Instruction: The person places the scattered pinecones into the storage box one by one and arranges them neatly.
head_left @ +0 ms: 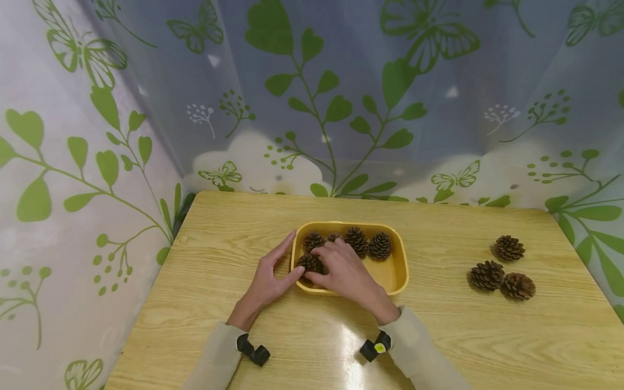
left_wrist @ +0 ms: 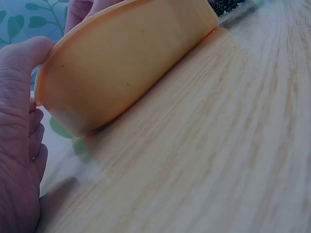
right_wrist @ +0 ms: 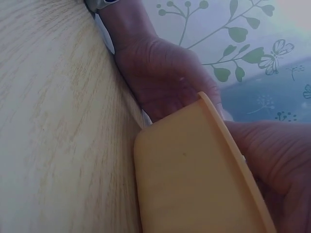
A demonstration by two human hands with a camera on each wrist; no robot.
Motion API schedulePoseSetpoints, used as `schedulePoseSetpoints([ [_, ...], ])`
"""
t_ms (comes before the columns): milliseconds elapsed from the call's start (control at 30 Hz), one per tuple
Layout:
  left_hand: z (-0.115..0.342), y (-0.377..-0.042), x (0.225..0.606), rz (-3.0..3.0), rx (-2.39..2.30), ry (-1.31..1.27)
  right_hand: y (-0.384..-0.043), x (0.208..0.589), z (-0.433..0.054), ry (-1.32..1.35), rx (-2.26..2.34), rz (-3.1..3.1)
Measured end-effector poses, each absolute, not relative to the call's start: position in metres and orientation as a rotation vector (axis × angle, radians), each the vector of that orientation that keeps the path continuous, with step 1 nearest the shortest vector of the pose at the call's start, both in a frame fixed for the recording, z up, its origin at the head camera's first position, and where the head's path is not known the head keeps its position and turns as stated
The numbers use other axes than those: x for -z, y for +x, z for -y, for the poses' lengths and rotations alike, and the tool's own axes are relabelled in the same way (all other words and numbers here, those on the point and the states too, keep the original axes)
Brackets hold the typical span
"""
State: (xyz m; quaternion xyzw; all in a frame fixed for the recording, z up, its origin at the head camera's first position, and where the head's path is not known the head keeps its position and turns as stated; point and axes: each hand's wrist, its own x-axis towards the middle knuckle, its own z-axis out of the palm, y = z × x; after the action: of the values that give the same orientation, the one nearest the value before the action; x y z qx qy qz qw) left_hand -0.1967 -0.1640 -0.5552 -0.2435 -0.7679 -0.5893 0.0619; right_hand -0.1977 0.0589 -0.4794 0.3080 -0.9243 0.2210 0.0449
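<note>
A yellow rectangular plastic container (head_left: pixel 385 275) with rounded corners sits on the table. My left hand (head_left: pixel 267 276) holds its left end, the thumb over the rim and the other fingers along the outside wall. My right hand (head_left: pixel 348 271) reaches down inside and grips a brown pine cone (head_left: pixel 310 262) at the front left corner; the fingers partly cover it. Behind it, several more pine cones (head_left: pixel 379 246) stand in a row along the back wall. In the left wrist view, the left thumb (left_wrist: pixel 29 52) hooks over the rim.
Three loose pine cones (head_left: pixel 487 275) lie in a group on the right side of the wood-grain table (head_left: pixel 224 227). A curtain (head_left: pixel 351 135) printed with green leaves and butterflies hangs behind the table and along its left side. Dark bands circle both wrists.
</note>
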Motion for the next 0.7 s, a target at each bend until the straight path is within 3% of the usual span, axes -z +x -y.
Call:
schedulePoseSetpoints([
  [200,0.162,-0.195,0.552,2.335,1.759,-0.713,-0.194,0.474,-0.065,0.928,-0.713,2.800],
  [467,0.158,-0.182,0.518,2.340,1.778,-0.722,-0.185,0.470,-0.076,0.893,-0.757,2.769],
  [700,0.157,-0.181,0.517,2.340,1.774,-0.713,-0.180,0.469,-0.089,0.880,-0.782,2.684],
])
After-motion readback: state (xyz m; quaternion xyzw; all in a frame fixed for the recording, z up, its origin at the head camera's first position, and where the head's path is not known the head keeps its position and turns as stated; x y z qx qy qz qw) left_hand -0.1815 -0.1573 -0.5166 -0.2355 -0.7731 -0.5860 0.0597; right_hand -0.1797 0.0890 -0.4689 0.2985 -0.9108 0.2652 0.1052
